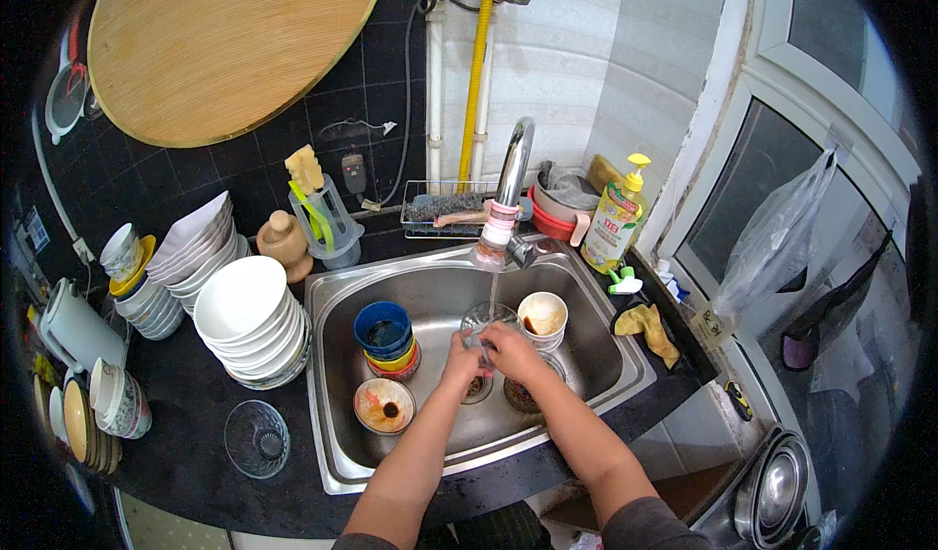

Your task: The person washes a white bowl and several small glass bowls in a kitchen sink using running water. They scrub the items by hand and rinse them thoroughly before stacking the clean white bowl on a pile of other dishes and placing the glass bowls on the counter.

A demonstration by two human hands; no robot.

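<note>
Both my hands meet over the middle of the steel sink [344, 469], below the running faucet [506, 191]. My left hand [463, 363] and my right hand [513, 352] grip a small translucent item [480, 346], mostly hidden by the fingers; what it is I cannot tell. Just behind them, a clear glass bowl [487, 310] catches the water stream. Right of it, a stained white bowl [542, 315] tops a short stack. More glass bowls [522, 395] rest partly hidden under my right wrist. To the left stand stacked blue bowls [382, 326] and a soiled bowl [385, 406].
White bowls [245, 308] rise in a tall stack left of the sink, near a glass bowl [256, 440]. Behind are a wooden mortar [284, 246], a utensil holder [330, 220] and a wire rack [447, 209]. A soap bottle [615, 216] and yellow cloth [648, 330] sit right.
</note>
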